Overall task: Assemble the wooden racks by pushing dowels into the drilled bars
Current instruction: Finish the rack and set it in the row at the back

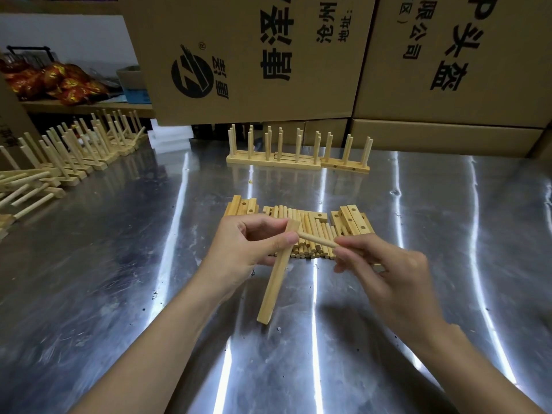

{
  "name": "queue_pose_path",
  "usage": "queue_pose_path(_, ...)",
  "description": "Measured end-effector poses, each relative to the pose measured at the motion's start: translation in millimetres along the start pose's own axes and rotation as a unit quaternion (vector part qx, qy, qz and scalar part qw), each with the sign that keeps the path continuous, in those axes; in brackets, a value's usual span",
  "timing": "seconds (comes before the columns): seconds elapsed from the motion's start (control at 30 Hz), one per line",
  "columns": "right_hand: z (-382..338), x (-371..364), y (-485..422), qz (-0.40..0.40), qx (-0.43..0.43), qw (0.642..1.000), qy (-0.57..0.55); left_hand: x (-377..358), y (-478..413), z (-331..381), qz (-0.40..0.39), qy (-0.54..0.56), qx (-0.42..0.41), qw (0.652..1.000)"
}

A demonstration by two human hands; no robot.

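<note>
while the left grip holds a bar by its top end, the right grip pinches a dowel touching it.

We are in a small workshop or packing room: printed cardboard cartons stack behind a steel worktable, where finished wooden racks stand in rows.

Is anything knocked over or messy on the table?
Yes. At the far left, a few racks lie tipped, their dowels pointing sideways, while the row behind them stands upright. Dark specks dot the table.
</note>
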State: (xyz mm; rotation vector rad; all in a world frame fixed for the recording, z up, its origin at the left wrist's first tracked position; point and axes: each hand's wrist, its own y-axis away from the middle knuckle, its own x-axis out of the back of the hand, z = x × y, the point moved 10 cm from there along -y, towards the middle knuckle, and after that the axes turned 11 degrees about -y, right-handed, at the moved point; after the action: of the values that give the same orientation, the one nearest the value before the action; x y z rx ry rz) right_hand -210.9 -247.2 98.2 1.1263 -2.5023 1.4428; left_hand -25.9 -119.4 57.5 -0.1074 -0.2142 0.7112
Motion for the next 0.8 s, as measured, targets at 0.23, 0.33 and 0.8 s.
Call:
queue_pose_path(0.23,19.1,-12.4,-1.4,-0.040,-0.094,0.993,-0.061,2.2,-0.9,-5.5,0.015,-0.009,0.009,1.000)
queue_pose_path(0.33,17.0,-26.0,0.5,-0.092,-0.064,0.991,0.071,-4.0,-0.6,-6.5,0.023,-0.006,0.006,1.000)
queue_pose_path(0.8,63.3,-58.7,31.5,-0.067,-0.449,0.801,-0.390,-18.0,5.7,3.5,0.028,-0.057,-0.053,0.997)
